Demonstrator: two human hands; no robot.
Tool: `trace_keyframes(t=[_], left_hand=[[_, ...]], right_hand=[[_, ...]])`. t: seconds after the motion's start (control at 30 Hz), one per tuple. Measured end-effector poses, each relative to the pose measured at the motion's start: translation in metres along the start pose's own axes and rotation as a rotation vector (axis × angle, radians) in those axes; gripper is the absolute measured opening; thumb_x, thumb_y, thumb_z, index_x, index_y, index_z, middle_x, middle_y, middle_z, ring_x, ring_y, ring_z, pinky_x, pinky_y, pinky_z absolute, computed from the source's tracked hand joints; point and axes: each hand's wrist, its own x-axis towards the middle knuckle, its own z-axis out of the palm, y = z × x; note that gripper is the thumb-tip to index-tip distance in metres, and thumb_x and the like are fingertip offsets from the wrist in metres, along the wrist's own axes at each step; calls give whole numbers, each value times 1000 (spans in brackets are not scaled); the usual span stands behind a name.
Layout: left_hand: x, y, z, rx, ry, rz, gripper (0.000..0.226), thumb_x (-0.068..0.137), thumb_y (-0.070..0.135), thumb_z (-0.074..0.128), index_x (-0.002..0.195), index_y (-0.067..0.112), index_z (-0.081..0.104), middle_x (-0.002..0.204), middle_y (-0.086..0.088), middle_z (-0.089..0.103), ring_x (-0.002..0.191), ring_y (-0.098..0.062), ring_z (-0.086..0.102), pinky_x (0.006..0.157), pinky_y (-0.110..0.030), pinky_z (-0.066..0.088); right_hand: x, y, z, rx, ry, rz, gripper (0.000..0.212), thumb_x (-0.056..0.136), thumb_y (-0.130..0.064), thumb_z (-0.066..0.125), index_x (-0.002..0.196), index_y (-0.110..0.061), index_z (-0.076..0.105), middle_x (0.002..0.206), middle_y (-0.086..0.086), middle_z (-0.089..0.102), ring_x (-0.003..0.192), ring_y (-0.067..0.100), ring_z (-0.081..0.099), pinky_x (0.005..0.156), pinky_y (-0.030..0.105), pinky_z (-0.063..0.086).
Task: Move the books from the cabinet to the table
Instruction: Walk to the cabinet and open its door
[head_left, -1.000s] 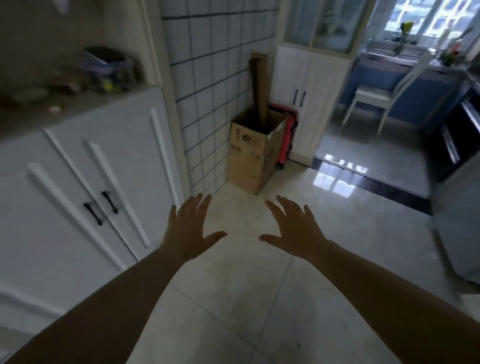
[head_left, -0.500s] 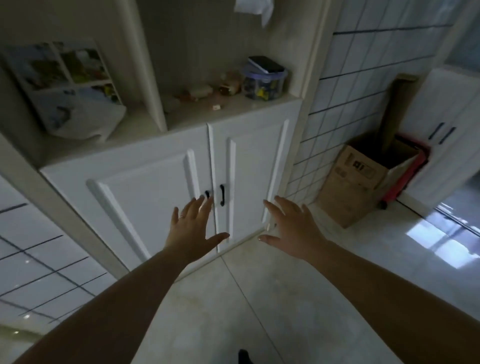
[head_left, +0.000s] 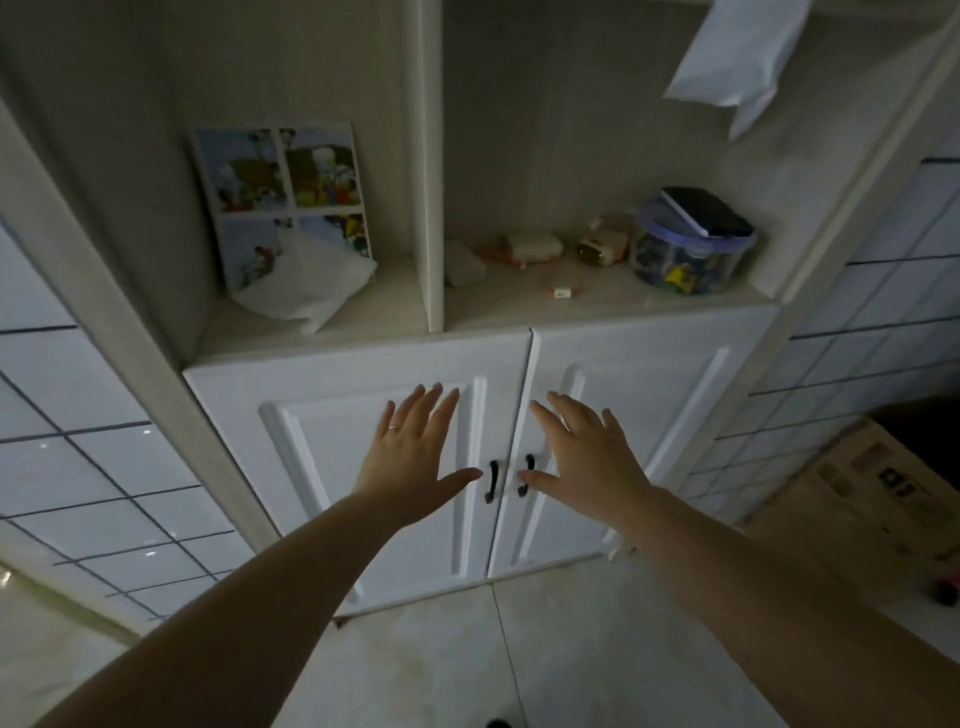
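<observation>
A white cabinet (head_left: 363, 431) fills the view, its two lower doors closed, with two black handles (head_left: 491, 481) at the middle seam. In the left open shelf a picture book (head_left: 283, 197) with cartoon panels leans upright against the back wall. My left hand (head_left: 413, 457) is spread open in front of the left door, its thumb close to the left handle. In front of the right door my right hand (head_left: 587, 457) is spread the same way, thumb by the right handle. Both hands hold nothing.
A crumpled white cloth or bag (head_left: 306, 291) lies against the book's foot. The right shelf holds small items and a clear lidded tub (head_left: 685, 254) with a dark flat object on top. White paper (head_left: 737, 57) hangs above. A cardboard box (head_left: 878, 493) stands at the right.
The view has swung left from the floor and the cardboard box to face the cabinet squarely. Both open hands now hover in front of the doors by the handles.
</observation>
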Motion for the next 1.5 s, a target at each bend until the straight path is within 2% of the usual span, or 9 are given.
trace_keyframes(t=[0.2,0.57,0.8,0.97,1.1,1.2,1.3,1.4,1.5], left_hand=[[74,16,-7,61,50,-16,84,91,56,41,150,19,-5,161,-4,-5,147,-22,-10,120,-41,-3],[135,30,11,202,-7,-138,83,91,56,38,150,14,-4,160,-7,-6,147,-24,-12,119,-45,-7],[134,37,18,207,-24,-206,81,92,56,34,150,16,-6,160,-6,-11,146,-22,-16,119,-44,-8],[121,43,18,182,-22,-202,80,93,55,34,150,16,-6,160,-5,-9,146,-21,-15,119,-43,-9],[100,48,17,156,2,-169,78,92,55,36,151,18,2,161,-2,0,147,-19,-8,120,-43,-7],[77,52,14,142,8,-135,76,92,56,36,151,19,5,161,-1,4,148,-19,-7,120,-44,-3],[51,58,12,122,11,-121,76,91,59,35,151,21,7,161,0,5,148,-18,-7,120,-43,-4],[20,65,11,95,33,-117,76,90,62,35,150,22,11,161,1,8,148,-18,-6,120,-43,-5],[-17,76,8,9,51,-166,76,88,63,37,149,24,15,161,1,6,147,-18,-8,120,-43,-2]], right_hand=[[74,29,-14,-49,63,-93,88,83,-69,36,149,-19,5,160,3,1,147,21,1,118,50,7],[138,62,-5,-60,87,-215,86,84,-62,45,149,-21,7,160,5,4,147,23,2,117,52,10],[142,71,2,-34,185,-266,74,85,-56,51,146,-23,25,158,8,17,146,28,12,114,54,13],[131,67,5,6,266,-270,61,80,-47,64,132,-17,50,143,11,46,135,32,39,107,55,34],[111,62,8,348,332,-269,43,83,-29,66,123,-13,58,120,7,64,112,23,59,95,37,48],[89,51,9,675,281,-132,27,88,-24,61,114,-15,61,108,1,64,96,12,60,83,19,46],[64,39,10,867,230,-66,15,89,-22,60,102,-16,62,98,-4,64,86,3,58,75,6,42],[34,27,9,973,152,-21,8,89,-22,59,97,-21,60,89,-15,60,84,-2,57,72,4,44],[-2,9,11,1082,83,30,7,91,-22,55,93,-29,56,89,-15,59,88,5,59,80,20,50]])
